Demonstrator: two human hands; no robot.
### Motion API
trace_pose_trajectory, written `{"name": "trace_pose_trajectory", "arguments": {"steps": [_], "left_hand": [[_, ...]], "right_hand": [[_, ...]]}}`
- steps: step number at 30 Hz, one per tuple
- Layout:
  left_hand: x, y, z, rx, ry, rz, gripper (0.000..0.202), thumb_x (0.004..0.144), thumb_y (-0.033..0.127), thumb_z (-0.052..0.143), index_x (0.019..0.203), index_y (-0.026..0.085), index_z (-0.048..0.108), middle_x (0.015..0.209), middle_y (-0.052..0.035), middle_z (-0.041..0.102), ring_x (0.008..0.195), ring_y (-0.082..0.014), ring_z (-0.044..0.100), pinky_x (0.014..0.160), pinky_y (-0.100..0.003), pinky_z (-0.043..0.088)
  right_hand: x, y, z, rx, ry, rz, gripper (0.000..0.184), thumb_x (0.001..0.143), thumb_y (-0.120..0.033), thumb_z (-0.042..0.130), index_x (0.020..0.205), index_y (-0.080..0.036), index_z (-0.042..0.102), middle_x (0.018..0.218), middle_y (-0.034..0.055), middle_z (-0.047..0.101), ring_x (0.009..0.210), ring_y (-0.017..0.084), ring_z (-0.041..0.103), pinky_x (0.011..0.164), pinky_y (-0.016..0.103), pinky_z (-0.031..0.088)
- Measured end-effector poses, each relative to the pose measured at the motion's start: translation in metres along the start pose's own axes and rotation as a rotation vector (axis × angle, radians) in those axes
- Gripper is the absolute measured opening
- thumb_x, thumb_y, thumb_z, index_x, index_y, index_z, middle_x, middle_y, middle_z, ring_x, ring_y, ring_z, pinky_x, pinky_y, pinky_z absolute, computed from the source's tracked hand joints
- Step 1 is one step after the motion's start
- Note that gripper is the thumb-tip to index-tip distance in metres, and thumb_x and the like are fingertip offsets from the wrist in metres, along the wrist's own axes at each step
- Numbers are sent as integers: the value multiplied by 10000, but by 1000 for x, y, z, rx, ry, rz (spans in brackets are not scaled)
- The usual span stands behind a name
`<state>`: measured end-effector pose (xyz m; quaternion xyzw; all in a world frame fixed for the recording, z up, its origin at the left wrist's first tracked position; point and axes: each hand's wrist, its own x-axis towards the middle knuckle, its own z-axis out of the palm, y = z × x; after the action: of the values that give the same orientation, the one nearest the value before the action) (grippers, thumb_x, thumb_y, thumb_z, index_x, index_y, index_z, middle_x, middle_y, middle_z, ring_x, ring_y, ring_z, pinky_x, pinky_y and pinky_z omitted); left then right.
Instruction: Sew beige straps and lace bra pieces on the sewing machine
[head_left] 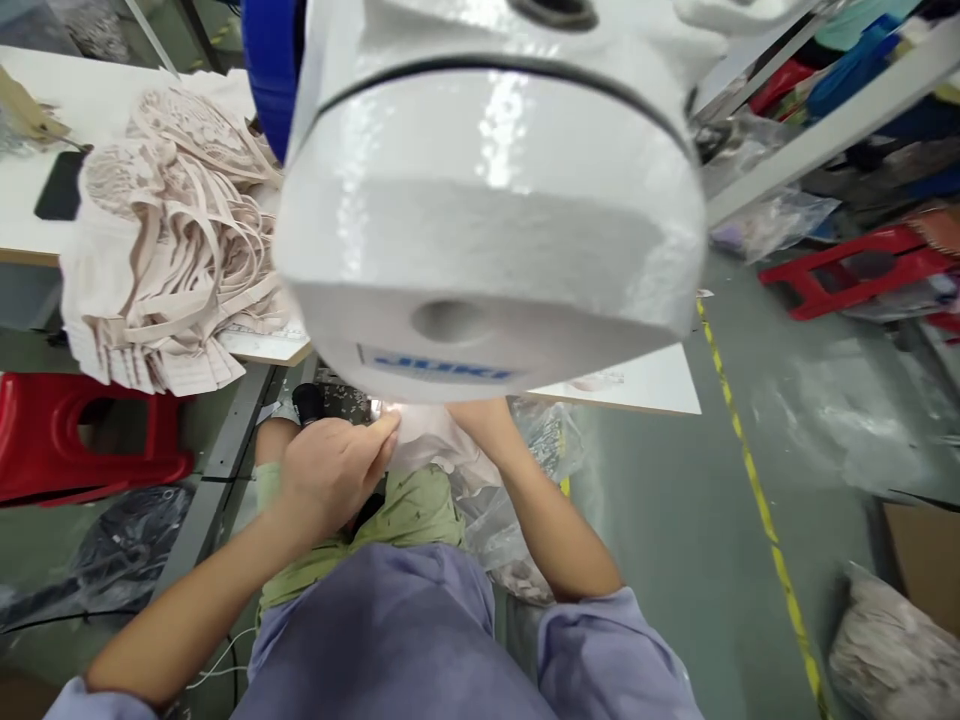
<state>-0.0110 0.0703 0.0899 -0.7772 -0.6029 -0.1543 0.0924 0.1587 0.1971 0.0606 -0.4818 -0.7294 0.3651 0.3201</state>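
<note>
A large white sewing machine head with blue JUKI lettering fills the upper middle of the view. Below its front edge, a pale pink piece of fabric hangs toward my lap. My left hand is closed, its thumb and forefinger together at the fabric's left edge, close to a lit spot under the machine. On the fabric's right side rests my right hand; its fingers are hidden beneath the machine head, so their grip does not show.
A pile of pale pink lace-trimmed garments with straps lies on the white table at left, near a black phone. Red stools stand on both sides. Clear plastic bags hang beside my legs. Yellow tape marks the floor.
</note>
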Motion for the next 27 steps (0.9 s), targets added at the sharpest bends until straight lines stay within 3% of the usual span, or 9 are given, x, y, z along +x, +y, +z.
{"name": "trace_pose_trajectory", "arguments": {"steps": [4, 11, 14, 18, 27], "left_hand": [[-1, 0, 0, -5, 12, -21, 311, 1003, 320, 445, 955, 234, 740, 501, 8, 589, 511, -157, 554, 540, -316, 273], [6, 6, -3, 20, 72, 57, 277, 991, 275, 475, 901, 214, 730, 478, 19, 553, 473, -145, 490, 535, -322, 259], [9, 11, -4, 11, 38, 57, 294, 997, 272, 449, 896, 220, 719, 468, 22, 548, 461, -144, 477, 531, -323, 245], [12, 15, -5, 2, -8, 62, 305, 1004, 279, 419, 902, 225, 701, 473, 22, 559, 457, -142, 477, 528, -327, 228], [15, 24, -1, -121, 67, 158, 200, 973, 196, 480, 1002, 147, 672, 525, 44, 605, 469, -134, 527, 515, -346, 246]], "right_hand": [[-1, 0, 2, 6, 5, -25, 149, 796, -291, 581, 671, -229, 530, 584, -7, 573, 627, 182, 535, 626, 297, 445], [-2, -8, -5, 24, 9, -33, 153, 862, -322, 542, 776, -220, 617, 570, -18, 563, 605, 175, 518, 611, 290, 423], [-3, -8, -9, 28, 31, -47, 185, 881, -365, 535, 828, -218, 633, 575, -19, 560, 597, 171, 512, 586, 282, 408], [-3, -7, -12, 44, 30, -70, 182, 880, -370, 533, 850, -222, 634, 586, -26, 569, 582, 161, 500, 575, 276, 402], [-5, 0, -14, 81, 30, -55, 173, 867, -372, 542, 843, -226, 632, 552, -38, 532, 526, 154, 465, 563, 280, 393]]}}
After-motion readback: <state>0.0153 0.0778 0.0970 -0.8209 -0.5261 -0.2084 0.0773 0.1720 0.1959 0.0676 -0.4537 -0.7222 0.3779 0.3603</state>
